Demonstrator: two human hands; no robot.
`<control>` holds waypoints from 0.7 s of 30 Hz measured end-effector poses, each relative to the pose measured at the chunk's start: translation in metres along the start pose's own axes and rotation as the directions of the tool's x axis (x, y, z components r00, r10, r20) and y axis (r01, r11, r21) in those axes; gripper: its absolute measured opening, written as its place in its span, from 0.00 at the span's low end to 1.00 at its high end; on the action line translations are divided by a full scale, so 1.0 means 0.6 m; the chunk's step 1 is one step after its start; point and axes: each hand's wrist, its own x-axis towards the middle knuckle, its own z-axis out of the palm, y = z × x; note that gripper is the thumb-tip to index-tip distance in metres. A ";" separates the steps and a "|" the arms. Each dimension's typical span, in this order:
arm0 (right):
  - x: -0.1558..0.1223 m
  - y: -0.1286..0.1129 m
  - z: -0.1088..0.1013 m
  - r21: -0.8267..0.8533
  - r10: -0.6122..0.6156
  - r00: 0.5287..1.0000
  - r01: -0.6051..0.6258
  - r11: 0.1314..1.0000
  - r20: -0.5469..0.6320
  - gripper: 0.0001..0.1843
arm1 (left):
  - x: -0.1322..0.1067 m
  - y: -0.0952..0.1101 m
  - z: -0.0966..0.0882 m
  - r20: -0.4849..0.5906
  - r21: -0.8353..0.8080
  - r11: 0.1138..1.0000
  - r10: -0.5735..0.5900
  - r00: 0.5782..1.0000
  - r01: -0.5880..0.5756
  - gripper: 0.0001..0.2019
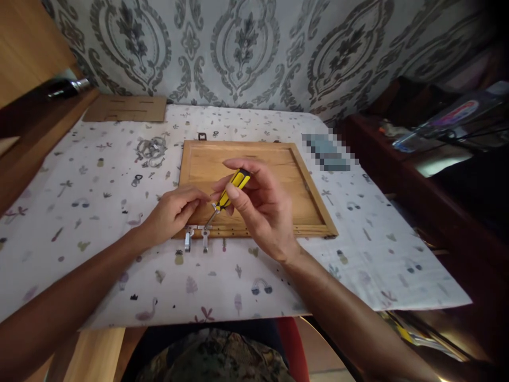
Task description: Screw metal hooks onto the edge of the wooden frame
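In my right hand (268, 209) is a small yellow and black screwdriver (234, 188), held between thumb and fingers. Its shaft slants down to the left, and the tip meets a metal hook (205, 241) on the near edge of a wooden framed panel (270, 164). A second metal hook (188, 240) sits just left of it on the same edge. My left hand (177, 209) rests over the panel's near left corner, fingers curled together close to the screwdriver shaft. What those fingers hold, if anything, is hidden.
A tangled pile of metal pieces (151, 151) lies left of the panel on the patterned tablecloth (238, 286). Cardboard (125, 109) lies at the back left. A blurred-out rectangular item (330, 151) is at the right. A plastic bottle (453, 116) stands beyond the table's right edge.
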 end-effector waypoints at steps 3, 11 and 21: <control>-0.004 0.001 0.003 -0.041 0.001 1.000 0.000 0.999 0.029 0.19 | 0.000 0.001 0.000 0.009 -0.009 0.999 -0.032 0.999 0.032 0.11; -0.007 -0.006 0.003 -0.091 -0.013 1.000 0.015 0.996 0.025 0.19 | 0.000 0.000 -0.002 0.003 -0.125 0.983 -0.139 0.990 0.138 0.11; -0.005 -0.005 0.005 -0.068 -0.061 0.998 0.061 0.996 -0.004 0.18 | 0.002 0.008 -0.008 0.052 -0.334 0.890 -0.312 0.949 0.310 0.12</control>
